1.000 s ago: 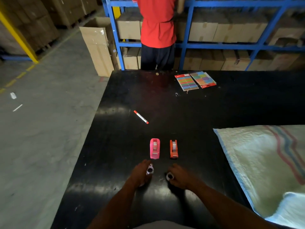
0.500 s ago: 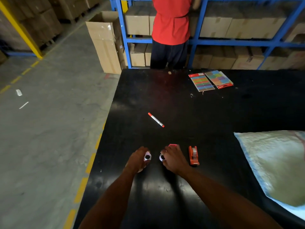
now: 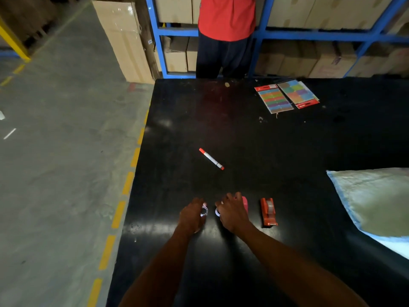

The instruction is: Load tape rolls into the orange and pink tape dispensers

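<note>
My left hand (image 3: 191, 214) grips a small white tape roll (image 3: 204, 211) just above the black table (image 3: 287, 140). My right hand (image 3: 232, 212) holds a second white tape roll (image 3: 217, 212) close beside the first. The pink dispenser (image 3: 245, 203) stands right behind my right hand, mostly hidden by it. The orange dispenser (image 3: 268, 211) stands upright to the right of my right hand, apart from it, with a clear tape roll seated in it.
A red and white marker (image 3: 211, 159) lies farther back on the table. Two colour-swatch cards (image 3: 286, 95) lie at the far right. A woven sack (image 3: 376, 200) covers the right side. A person in a red shirt (image 3: 225, 34) stands at the far edge before blue shelving.
Both hands have carried their tape rolls forward and closer together; my right hand now covers most of the pink dispenser. The camera view has shifted left.
</note>
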Available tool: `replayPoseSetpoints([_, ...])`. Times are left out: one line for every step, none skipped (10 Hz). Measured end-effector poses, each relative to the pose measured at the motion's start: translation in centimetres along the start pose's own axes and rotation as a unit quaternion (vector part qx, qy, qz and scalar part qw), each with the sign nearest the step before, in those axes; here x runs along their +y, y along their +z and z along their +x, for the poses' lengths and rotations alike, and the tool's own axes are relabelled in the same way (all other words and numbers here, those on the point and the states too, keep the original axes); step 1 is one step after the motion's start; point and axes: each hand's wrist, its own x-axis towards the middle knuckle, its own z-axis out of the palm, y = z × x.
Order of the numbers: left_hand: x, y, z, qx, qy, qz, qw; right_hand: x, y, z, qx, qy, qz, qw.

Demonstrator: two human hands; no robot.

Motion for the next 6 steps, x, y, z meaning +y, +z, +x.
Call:
replayPoseSetpoints([0.0, 0.2, 0.3, 0.002, -0.001, -0.004, 1.000, 0.0, 0.2, 0.2, 0.004, -0.001, 0.004, 1.000])
replayPoseSetpoints([-0.1, 0.4, 0.6, -0.007, -0.010, -0.001, 1.000, -0.1, 0.3, 0.7, -0.002, -0.008, 0.004, 1.000])
replayPoseSetpoints([0.0, 0.4, 0.5, -0.008, -0.013, -0.005, 1.000, -0.2, 0.3, 0.9, 0.001, -0.012, -0.001, 1.000])
replayPoseSetpoints([0.1, 0.1, 0.2, -0.018, -0.019, -0.011, 1.000, -0.2, 0.2, 0.6, 0.000, -0.010, 0.002, 1.000])
replayPoseSetpoints([-1.1, 0.5, -0.6, -0.024, -0.020, -0.005, 0.999, 0.0, -0.1, -0.4, 0.027, 0.000, 0.013, 1.000])
replayPoseSetpoints([-1.1, 0.5, -1.6, 0.010, -0.010, -0.007, 1.000, 0.4, 0.2, -1.5, 0.056, 0.018, 0.039, 0.998])
